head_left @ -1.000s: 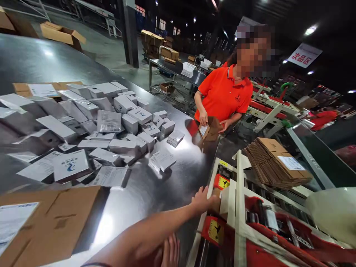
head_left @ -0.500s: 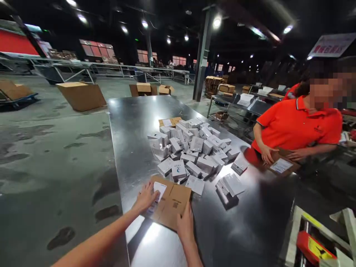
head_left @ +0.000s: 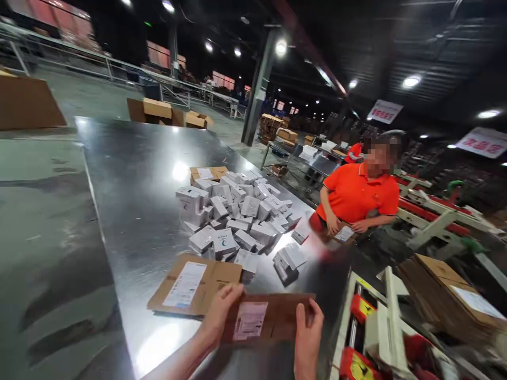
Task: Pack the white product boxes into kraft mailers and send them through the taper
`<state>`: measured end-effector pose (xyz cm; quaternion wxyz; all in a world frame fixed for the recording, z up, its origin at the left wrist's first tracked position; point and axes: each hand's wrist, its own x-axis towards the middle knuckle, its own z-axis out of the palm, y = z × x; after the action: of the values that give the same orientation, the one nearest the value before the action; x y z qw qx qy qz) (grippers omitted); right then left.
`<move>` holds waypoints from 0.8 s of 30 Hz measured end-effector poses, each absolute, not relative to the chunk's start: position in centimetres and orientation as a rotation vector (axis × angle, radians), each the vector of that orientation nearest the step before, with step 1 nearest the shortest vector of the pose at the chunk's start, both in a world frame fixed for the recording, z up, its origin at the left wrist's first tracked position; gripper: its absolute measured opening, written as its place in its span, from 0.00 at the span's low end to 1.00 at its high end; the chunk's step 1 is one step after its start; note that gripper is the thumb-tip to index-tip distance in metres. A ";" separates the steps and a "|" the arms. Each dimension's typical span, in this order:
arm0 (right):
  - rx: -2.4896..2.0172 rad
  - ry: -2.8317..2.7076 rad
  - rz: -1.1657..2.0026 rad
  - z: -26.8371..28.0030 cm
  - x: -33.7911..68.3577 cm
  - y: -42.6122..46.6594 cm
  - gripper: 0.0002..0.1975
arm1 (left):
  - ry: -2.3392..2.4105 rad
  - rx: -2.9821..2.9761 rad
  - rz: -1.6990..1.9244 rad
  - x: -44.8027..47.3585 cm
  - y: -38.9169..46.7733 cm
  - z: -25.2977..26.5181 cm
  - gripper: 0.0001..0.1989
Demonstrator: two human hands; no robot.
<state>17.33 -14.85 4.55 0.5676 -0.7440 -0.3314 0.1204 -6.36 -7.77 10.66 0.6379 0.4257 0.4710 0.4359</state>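
Observation:
Between my hands is a flattened cardboard box [head_left: 283, 319] with a white label, raised over the front of the metal table. My left hand [head_left: 222, 314] grips its left end, and my right hand [head_left: 309, 330] pinches the right end between thumb and fingers. Just left of it, more flattened cardboard [head_left: 217, 277] lies on the table, with a white label on top. Beyond lies a heap of small white boxes [head_left: 249, 206], some in clear wrap. A few white boxes [head_left: 291, 256] sit apart, nearer the table's right side.
Across the metal table [head_left: 130, 184], a person in an orange shirt [head_left: 356, 198] holds another labelled cardboard piece. At lower right stand a roller machine [head_left: 380, 316] and a stack of flattened cardboard [head_left: 447, 301]. Another cardboard piece [head_left: 217, 172] lies behind the heap.
One flattened box has come off the cardboard on the table and moved right, now held in both hands. The rest stays lying at left. My view has turned right.

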 end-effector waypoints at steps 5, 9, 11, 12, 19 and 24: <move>-1.860 -0.570 0.147 5.0 21.2 -20.1 0.44 | 0.867 1.029 0.813 -1.3 -10.8 8.8 0.20; -1.862 -0.803 0.240 0.4 19.7 -23.1 0.34 | 0.987 1.042 0.850 1.4 -10.4 6.6 0.23; -1.860 -0.860 0.233 -2.7 18.2 -23.5 0.37 | 1.006 1.170 0.868 1.8 -10.6 5.3 0.25; -1.874 -0.854 0.203 -4.0 17.5 -23.4 0.41 | 0.978 1.298 0.831 1.6 -10.9 4.7 0.24; -1.807 -1.141 -0.072 -5.3 18.6 -22.4 0.32 | 0.826 1.997 0.414 -1.1 -11.9 2.6 0.14; -1.611 -1.626 -0.270 -5.6 21.2 -25.9 0.20 | 1.085 1.627 0.562 1.3 -8.8 0.2 0.41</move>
<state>21.20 -25.92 -5.63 0.4064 -0.6387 -0.6446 -0.1072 1.27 -8.82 0.16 0.5256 0.6803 0.4536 0.2351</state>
